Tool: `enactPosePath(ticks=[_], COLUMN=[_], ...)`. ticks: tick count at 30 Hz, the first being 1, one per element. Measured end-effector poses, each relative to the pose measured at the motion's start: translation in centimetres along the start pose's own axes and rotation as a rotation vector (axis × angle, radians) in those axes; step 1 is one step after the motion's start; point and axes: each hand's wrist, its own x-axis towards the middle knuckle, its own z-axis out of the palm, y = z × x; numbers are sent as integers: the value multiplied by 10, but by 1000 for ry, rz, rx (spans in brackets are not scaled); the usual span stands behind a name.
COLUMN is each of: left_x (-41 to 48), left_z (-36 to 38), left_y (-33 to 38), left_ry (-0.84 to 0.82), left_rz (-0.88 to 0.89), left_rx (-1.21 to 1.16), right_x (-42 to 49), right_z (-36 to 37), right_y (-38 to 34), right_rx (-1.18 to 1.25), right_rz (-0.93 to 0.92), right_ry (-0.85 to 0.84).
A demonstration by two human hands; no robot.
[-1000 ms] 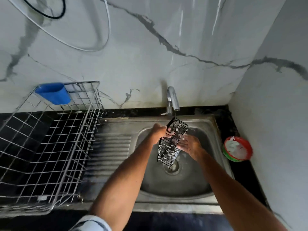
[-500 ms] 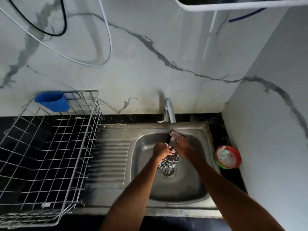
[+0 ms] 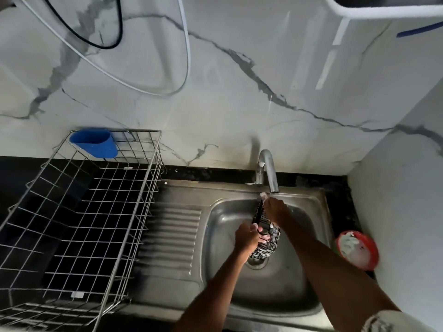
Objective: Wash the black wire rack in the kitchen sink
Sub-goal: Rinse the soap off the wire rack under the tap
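Black wire rack (image 3: 265, 232) is held over the sink (image 3: 215, 238) basin, tilted. Its top end is just under the tap (image 3: 268, 168) spout and its bottom end is above the drain (image 3: 257, 261). It does not rest on the basin floor. White suds show on the lower wires.

Left hand (image 3: 247, 238) holds the rack at its middle from the left side, grip curled round the wires with the fingers wrapped in. Right hand (image 3: 275, 210) lies over the rack's upper end, back of the hand to the camera, fingertips at the top corner right below the spout. Cannot tell whether that grip pinches the wire or just presses on it. Both forearms reach in from the bottom edge of the view.

Ribbed drainboard (image 3: 177, 236) is left of the basin. A silver wire basket (image 3: 79, 226) stands on the dark table (image 3: 14, 178) further left, with a blue cup (image 3: 94, 144) hooked on its back corner. A red bowl (image 3: 369, 250) with white stuff in it sits on the table right of the sink, near the side wall. White marble wall (image 3: 239, 104) is behind, with a white cable (image 3: 185, 44) and a black cable (image 3: 119, 27) looping across it.
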Motion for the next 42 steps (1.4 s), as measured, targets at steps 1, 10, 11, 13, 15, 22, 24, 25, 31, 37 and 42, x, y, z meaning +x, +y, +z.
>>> enactPosePath(ticks=[1, 10, 11, 13, 15, 22, 24, 25, 31, 37, 42], left_x=[-1, 2, 1, 1, 1, -2, -3, -5, -5, -1, 1], left_z=[0, 4, 6, 8, 8, 6, 7, 7, 6, 3, -8], left_y=[3, 14, 14, 12, 10, 20, 25, 28, 31, 32, 24], left_ry=[-2, -38, -46, -51, -55, -69, -66, -69, -78, -3, 29], left_rz=[-2, -40, -41, -39, -40, -64, -83, -89, -92, -83, -14], left_rx=[-2, -21, -35, -71, -82, -91, -110, -114, -144, -128, 44], right_x=[3, 14, 10, 3, -2, -9, -13, -14, -7, -29, -57], right_z=[3, 12, 17, 23, 20, -4, -4, -5, -1, -5, 8], right_y=[1, -18, -13, 2, 16, 6, -2, -6, -4, -4, 3], right_rx=[1, -146, -120, 32, 179, 441, 510, 558, 683, 485, 252], right_rz=[-32, 80, 31, -64, -99, -42, -58, -66, -83, -194, -373], right_ry=[117, 54, 100, 176, 268, 325, 309, 313, 221, -60, -267])
